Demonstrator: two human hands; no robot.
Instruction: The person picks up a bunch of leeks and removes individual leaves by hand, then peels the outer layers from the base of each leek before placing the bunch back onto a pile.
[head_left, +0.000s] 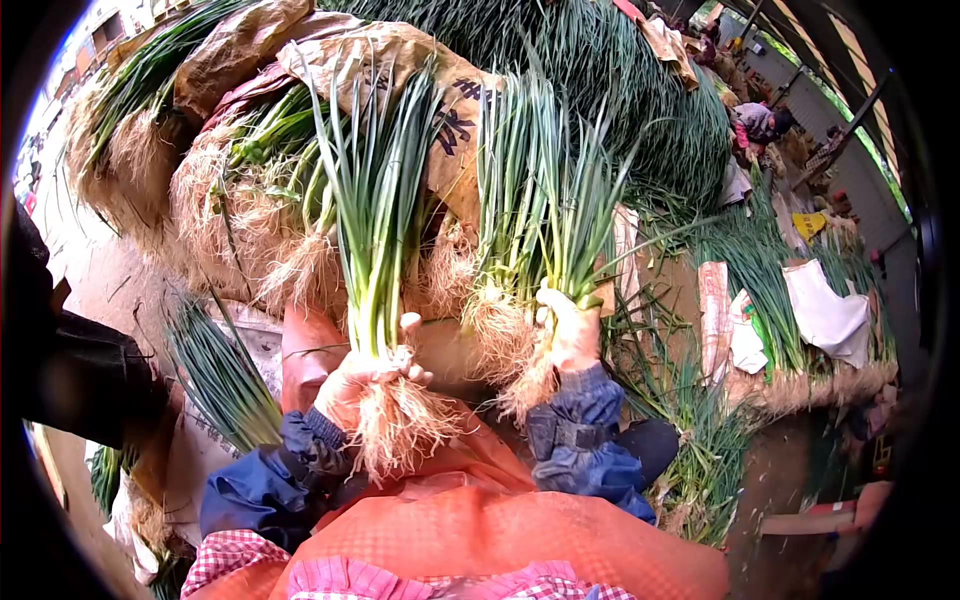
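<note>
My left hand [347,388] is closed around the pale stems of a bunch of green onions [380,230], just above its tangled roots. The leaves of this bunch stand up and away from me. To the right, my right hand [574,328] grips another clump of green onions [580,215] low on the stems, its roots hanging below the fingers. Right beside that clump are more green onions [508,180], leaves upright and roots toward me. An orange apron [470,525] covers my lap beneath both hands.
Rooted onion bundles [235,205] are stacked at the back left, partly under brown sacking [375,60]. A large heap of green leaves [640,100] rises behind. More onions [760,290] lie in a row at right under white cloth [828,312]. A person [760,125] is farther back right.
</note>
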